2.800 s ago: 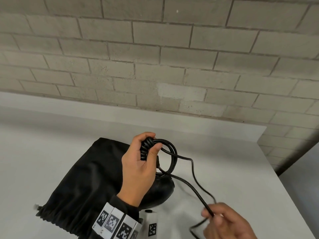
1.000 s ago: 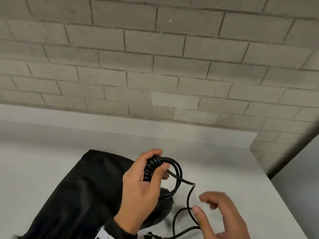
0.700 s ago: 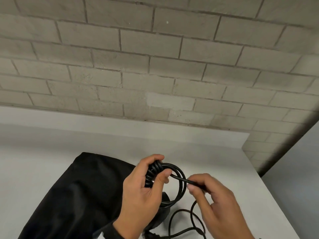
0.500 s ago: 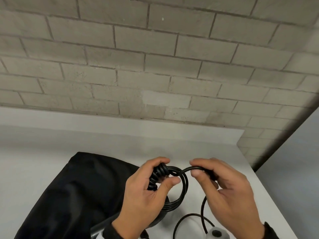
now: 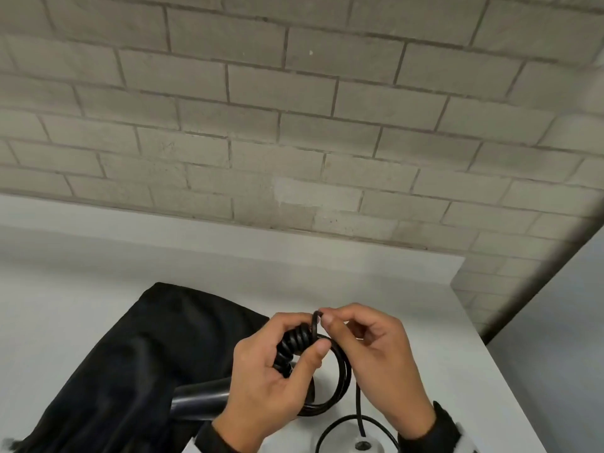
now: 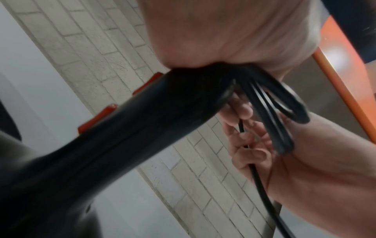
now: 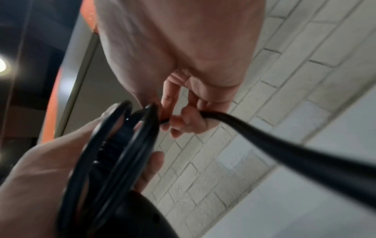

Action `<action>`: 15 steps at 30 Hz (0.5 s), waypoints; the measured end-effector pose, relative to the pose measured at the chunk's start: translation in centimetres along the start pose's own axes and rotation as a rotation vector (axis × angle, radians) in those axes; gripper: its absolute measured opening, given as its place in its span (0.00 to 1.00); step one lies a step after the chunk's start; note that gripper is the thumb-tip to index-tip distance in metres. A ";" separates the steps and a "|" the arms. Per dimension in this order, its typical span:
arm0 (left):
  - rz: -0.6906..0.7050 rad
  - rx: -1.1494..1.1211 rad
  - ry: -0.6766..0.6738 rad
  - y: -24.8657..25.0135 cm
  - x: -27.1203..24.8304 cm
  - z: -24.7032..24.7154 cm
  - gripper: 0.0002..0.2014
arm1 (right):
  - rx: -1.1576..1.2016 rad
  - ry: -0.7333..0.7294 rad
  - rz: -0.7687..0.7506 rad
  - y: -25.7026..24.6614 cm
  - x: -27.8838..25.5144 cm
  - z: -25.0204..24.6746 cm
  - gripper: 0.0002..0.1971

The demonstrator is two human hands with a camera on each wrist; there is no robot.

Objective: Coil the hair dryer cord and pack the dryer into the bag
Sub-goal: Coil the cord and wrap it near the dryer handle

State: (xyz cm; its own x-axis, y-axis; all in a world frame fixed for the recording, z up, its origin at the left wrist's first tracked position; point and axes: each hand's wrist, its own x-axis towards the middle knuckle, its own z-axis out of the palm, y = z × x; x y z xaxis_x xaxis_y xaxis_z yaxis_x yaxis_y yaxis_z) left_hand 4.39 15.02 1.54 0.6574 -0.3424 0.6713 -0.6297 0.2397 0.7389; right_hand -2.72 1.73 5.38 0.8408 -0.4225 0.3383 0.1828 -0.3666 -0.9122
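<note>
My left hand grips the black hair dryer by the end of its handle, together with several coiled loops of black cord against its ribbed strain relief. My right hand pinches the cord at the top of the coil, right beside the left thumb. In the left wrist view the dryer handle with red switches runs down-left and the cord loops hang from my fist. The right wrist view shows fingers curled round the cord. The black bag lies flat on the table under and left of the dryer.
The loose rest of the cord drops to the white table and curls near its front edge. A brick wall stands behind the table. The table's right edge ends close to my right hand.
My right hand took hold of the loose cord, swung it up and over, and brought it against the coil in my left hand. The trailing cord has become shorter.
</note>
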 end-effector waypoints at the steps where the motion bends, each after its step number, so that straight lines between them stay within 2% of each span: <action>1: 0.000 0.001 0.017 0.2 -0.2 0.3 0.09 | 0.059 -0.032 0.010 0.1 -0.3 -0.1 0.07; 4: -0.003 0.040 0.101 0.6 -0.5 1.0 0.13 | 0.213 -0.176 0.021 0.4 -1.6 -0.7 0.12; 6: -0.013 0.097 0.155 0.9 -0.4 1.3 0.21 | 0.151 -0.250 0.026 0.6 -2.1 -0.9 0.11; 7: -0.019 0.111 0.163 1.1 -0.4 1.4 0.23 | 0.118 -0.257 0.030 0.6 -2.1 -1.0 0.09; 10: -0.001 0.127 0.167 1.3 -0.5 1.8 0.20 | 0.101 -0.272 0.030 0.1 -1.9 -1.6 0.03; 15: -0.007 0.145 0.152 1.2 0.0 2.0 0.13 | 0.061 -0.390 0.052 -0.4 -0.9 -2.8 0.04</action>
State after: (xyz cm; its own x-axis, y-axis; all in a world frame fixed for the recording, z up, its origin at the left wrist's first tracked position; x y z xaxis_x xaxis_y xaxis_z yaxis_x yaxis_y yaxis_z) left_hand 2.82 13.48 2.26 0.7096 -0.1997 0.6757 -0.6711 0.1004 0.7345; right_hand -5.00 -0.08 6.04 0.9781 -0.0882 0.1885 0.1546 -0.2983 -0.9419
